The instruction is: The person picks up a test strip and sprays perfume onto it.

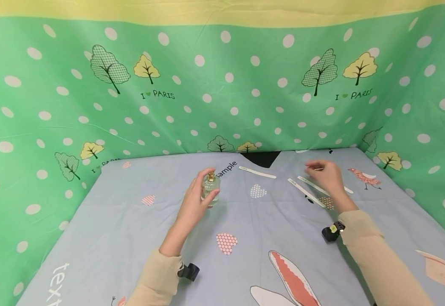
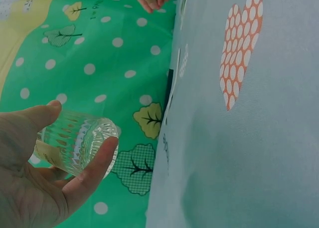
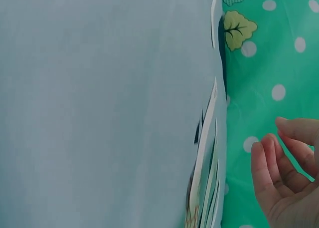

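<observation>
A clear ribbed glass perfume bottle (image 1: 212, 187) with a gold spray neck is held up over the table by my left hand (image 1: 195, 199). One finger lies on top of the sprayer, and the thumb is against the glass side. In the left wrist view the bottle (image 2: 79, 138) shows its thick base and a pale label, partly covered by fingers. My right hand (image 1: 326, 176) hovers above several white paper strips, its fingers loosely bent with nothing between them in the right wrist view. Nearest below it are two strips, one paper strip (image 1: 305, 192) lying in front of the other.
Another paper strip (image 1: 257, 172) lies apart, towards the back middle. A patterned grey-blue cloth (image 1: 176, 178) covers the table, and a green dotted curtain (image 1: 222, 102) hangs behind it and along both sides. Camera mounts (image 1: 331, 233) sit on both wrists.
</observation>
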Available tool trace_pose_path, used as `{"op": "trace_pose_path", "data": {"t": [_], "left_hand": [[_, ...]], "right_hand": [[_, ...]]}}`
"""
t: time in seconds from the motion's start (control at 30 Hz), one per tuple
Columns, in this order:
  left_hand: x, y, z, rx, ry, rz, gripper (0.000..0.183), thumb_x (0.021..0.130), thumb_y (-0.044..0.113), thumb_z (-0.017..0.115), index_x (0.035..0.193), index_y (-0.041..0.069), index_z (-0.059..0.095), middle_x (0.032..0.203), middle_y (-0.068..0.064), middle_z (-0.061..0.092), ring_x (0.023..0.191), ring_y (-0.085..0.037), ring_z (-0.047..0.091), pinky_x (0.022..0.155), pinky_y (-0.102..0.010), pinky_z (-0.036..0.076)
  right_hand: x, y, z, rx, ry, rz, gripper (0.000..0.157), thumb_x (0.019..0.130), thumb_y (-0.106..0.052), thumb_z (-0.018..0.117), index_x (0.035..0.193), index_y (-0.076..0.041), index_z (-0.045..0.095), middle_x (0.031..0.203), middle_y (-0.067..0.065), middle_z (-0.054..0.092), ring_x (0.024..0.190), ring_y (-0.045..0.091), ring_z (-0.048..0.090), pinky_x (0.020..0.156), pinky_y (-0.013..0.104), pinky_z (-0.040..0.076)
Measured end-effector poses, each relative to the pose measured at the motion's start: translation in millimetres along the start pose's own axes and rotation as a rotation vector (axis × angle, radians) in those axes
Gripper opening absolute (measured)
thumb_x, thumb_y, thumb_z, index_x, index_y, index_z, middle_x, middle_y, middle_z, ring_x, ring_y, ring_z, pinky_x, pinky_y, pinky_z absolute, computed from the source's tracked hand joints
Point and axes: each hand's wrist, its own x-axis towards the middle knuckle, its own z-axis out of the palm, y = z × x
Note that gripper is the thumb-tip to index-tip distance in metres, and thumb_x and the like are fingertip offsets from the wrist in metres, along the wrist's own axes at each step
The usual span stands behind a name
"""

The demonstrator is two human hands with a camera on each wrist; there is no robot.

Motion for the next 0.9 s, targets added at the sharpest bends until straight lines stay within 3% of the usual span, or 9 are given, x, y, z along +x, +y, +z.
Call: {"op": "trace_pose_path", "data": {"t": [0.27,0.4,0.57,0.73,0.9], "left_hand": [[0.1,0.5,0.0,0.015,0.003,0.003,0.060,0.094,0.020,0.068,0.147,0.026,0.040,0.136,-0.017,0.056,0.099,-0.035,0.063,0.059,-0.027,0.061],[0.2,0.5,0.2,0.005,0.000,0.002,0.059,0.095,0.019,0.068,0.147,0.024,0.040,0.137,-0.018,0.055,0.098,-0.035,0.063,0.056,-0.025,0.060],[0.1,0.5,0.2,0.006,0.000,0.002,0.059,0.095,0.019,0.068,0.147,0.026,0.040,0.137,-0.018,0.055,0.100,-0.036,0.063,0.057,-0.027,0.061],[0.1,0.1,0.1,0.018,0.005,0.010,0.059,0.095,0.020,0.068,0.147,0.026,0.039,0.138,-0.017,0.055,0.103,-0.036,0.063,0.062,-0.031,0.062],[-0.2,0.1,0.0,0.012,0.001,0.011,0.060,0.095,0.019,0.067,0.147,0.027,0.039,0.139,-0.016,0.054,0.104,-0.036,0.063,0.058,-0.026,0.061]], "right_hand": [[-5,7,-14.0,0.014,0.021,0.019,0.033,0.097,-0.022,0.065,0.122,-0.002,0.067,0.115,0.023,0.068,0.077,0.007,0.070,0.066,0.018,0.058],[-6,12,-19.2,0.012,0.045,0.033,0.034,0.096,-0.026,0.066,0.121,-0.003,0.068,0.114,0.019,0.069,0.074,0.000,0.067,0.066,0.017,0.058],[-6,20,-25.8,0.015,0.077,0.042,0.035,0.096,-0.028,0.067,0.120,-0.003,0.068,0.094,-0.005,0.070,0.070,-0.003,0.066,0.062,0.012,0.055],[-7,25,-32.8,0.022,0.090,0.052,0.036,0.095,-0.028,0.067,0.120,-0.002,0.068,0.077,-0.031,0.056,0.067,-0.004,0.067,0.060,0.012,0.055],[-7,29,-38.1,0.075,0.085,0.087,0.036,0.095,-0.025,0.067,0.122,0.000,0.067,0.079,-0.028,0.060,0.068,-0.007,0.067,0.066,0.016,0.060]]}}
